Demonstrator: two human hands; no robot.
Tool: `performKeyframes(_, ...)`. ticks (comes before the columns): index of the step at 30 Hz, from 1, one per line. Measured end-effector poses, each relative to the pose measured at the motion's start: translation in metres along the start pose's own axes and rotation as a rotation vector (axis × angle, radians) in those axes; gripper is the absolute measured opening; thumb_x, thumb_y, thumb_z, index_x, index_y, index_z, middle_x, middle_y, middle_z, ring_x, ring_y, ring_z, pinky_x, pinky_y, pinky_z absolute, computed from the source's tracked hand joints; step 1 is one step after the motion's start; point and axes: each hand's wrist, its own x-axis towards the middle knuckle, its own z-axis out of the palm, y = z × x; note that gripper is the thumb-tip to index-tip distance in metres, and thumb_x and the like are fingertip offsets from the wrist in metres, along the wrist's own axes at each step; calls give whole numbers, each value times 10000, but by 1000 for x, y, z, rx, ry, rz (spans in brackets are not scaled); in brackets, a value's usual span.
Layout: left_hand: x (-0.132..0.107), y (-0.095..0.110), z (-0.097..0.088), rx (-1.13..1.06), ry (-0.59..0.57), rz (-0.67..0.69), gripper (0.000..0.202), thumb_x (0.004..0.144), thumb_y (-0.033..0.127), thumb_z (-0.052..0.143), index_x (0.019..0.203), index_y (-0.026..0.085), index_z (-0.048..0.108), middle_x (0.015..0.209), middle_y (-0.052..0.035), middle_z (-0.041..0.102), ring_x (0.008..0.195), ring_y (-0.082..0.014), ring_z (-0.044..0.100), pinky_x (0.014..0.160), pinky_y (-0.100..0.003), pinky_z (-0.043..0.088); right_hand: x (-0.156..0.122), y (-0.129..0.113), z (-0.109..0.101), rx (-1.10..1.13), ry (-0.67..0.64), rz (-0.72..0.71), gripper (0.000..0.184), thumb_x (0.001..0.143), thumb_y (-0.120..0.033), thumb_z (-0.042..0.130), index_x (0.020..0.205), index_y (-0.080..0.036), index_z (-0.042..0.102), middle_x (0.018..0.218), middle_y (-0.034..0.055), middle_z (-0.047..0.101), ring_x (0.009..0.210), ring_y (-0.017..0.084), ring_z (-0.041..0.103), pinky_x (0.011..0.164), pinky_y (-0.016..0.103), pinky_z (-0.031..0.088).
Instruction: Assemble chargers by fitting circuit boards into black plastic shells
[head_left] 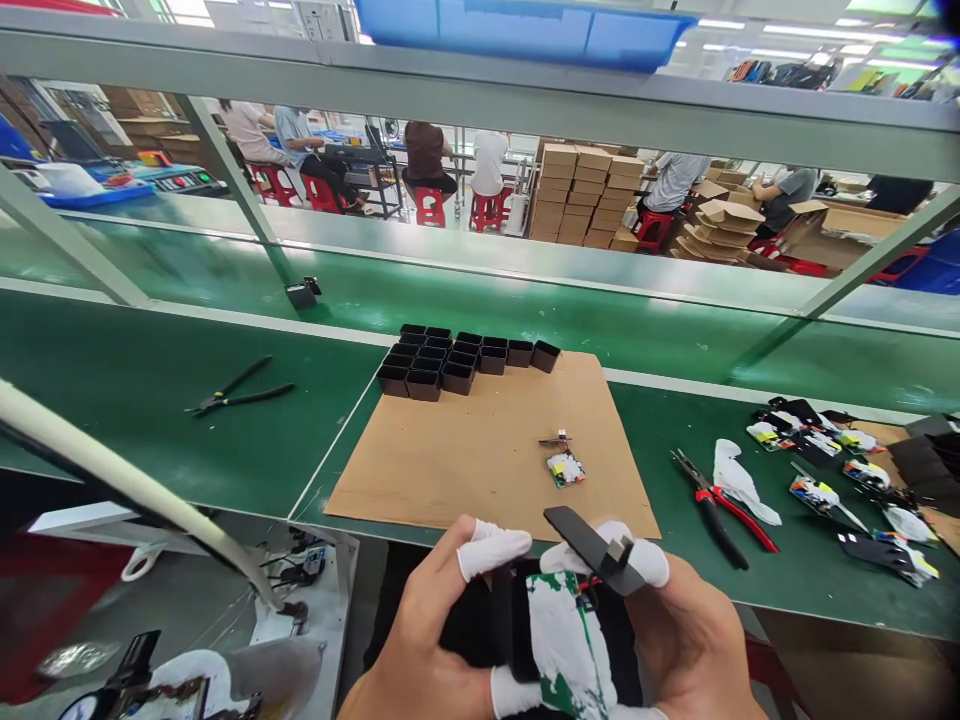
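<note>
Both my hands are low at the front edge of the bench, fingertips in white finger cots. My left hand (431, 625) grips a black housing (480, 625) from the left. My right hand (675, 625) holds a green circuit board (562, 630) with white parts against that housing, and a flat black cover piece (592, 550) sticks up between its fingertips. On the brown cardboard mat (480, 460) ahead lies another small circuit board (564, 467). At the mat's far edge stand several open black cases (450, 360) in rows.
Red-handled pliers (720, 505) and a white wad lie right of the mat, beside several more boards (832, 470). Black pliers (236, 392) rest on the green belt at left. A white pole (127, 480) crosses the lower left. Other people sit at far benches by stacked cartons.
</note>
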Motion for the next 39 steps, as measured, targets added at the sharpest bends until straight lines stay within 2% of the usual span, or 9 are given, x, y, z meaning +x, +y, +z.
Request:
performKeyframes(4,2,3,1,-4,-11,18,782,623,332,1057,1353,269,784,1201,-157,784,1075,-343,775,895,-405,684,22,-19,8,-33,-98,-29,708,668,-359,1054,1309,-408,756,1017,32,737,826,238,709,717,317,631)
performKeyframes(9,8,13,3,-93,-54,69,803,658,264,1048,1395,312,732,1058,-92,758,905,-270,760,802,-348,662,28,-24,13,-55,-93,-30,449,695,-428,1035,1049,-339,775,894,36,690,745,238,648,660,342,583)
performKeyframes(11,10,16,4,-121,-57,66,802,659,246,1049,1388,328,724,1030,-77,742,874,-258,749,798,-346,651,29,-26,13,-72,-119,-39,409,713,-431,1021,1008,-325,758,882,41,687,738,242,651,633,341,571)
performKeyframes(18,8,19,3,-100,-32,59,782,649,248,1049,1364,331,742,1014,-68,726,879,-257,748,792,-336,654,29,-28,10,-120,-195,-87,527,742,-370,1011,1196,-368,745,1000,47,724,833,259,694,697,338,601)
performKeyframes(22,7,17,3,-50,-27,53,765,647,273,1044,1356,288,757,1074,-99,757,925,-276,759,831,-356,665,21,-24,7,-138,-184,-40,547,756,-364,1004,1236,-354,742,1058,61,733,889,271,708,767,357,629)
performKeyframes(28,8,17,5,-48,-32,55,758,678,272,1029,1379,295,740,1077,-93,760,944,-273,769,859,-358,665,19,-23,5,-141,-214,8,578,749,-337,1009,1255,-391,733,1163,56,743,980,278,732,839,370,643)
performKeyframes(32,5,13,5,-20,-23,50,753,673,294,1034,1371,278,753,1140,-112,778,993,-287,774,882,-357,665,19,-23,2,-172,-126,-56,591,697,-327,1034,1218,-360,756,1086,70,747,916,284,732,788,380,661)
performKeyframes(35,2,10,4,35,-10,41,765,638,346,1057,1343,265,771,1124,-112,782,983,-285,783,872,-349,674,16,-22,-1,-171,-52,-108,554,716,-372,1026,1201,-335,761,1049,86,746,877,290,739,743,382,663)
performKeyframes(39,0,9,5,59,19,76,771,658,358,1049,1362,247,756,1174,-146,770,1032,-306,777,864,-358,679,8,-18,-6,-157,-31,-223,675,753,-436,1004,1347,-326,705,1144,105,745,967,301,760,826,392,676)
